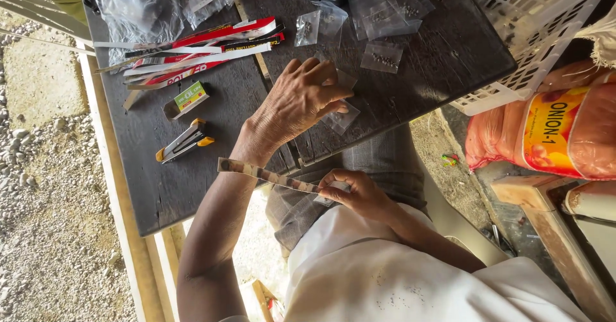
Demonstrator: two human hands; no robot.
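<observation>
Head view is showing a dark wooden tabletop (212, 174) carrying everything. Your left hand (301, 104) is lying spread on it, fingers loosely pressing a small clear bag (341, 118). Your right hand (362, 194) is sitting nearer your lap, pinching one end of a paper strip (266, 176). Its long axis is running left and slightly away, passing under your left wrist.

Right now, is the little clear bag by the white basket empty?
Not empty: the clear bag holds a small cluster of dark specks, lying flat.
</observation>
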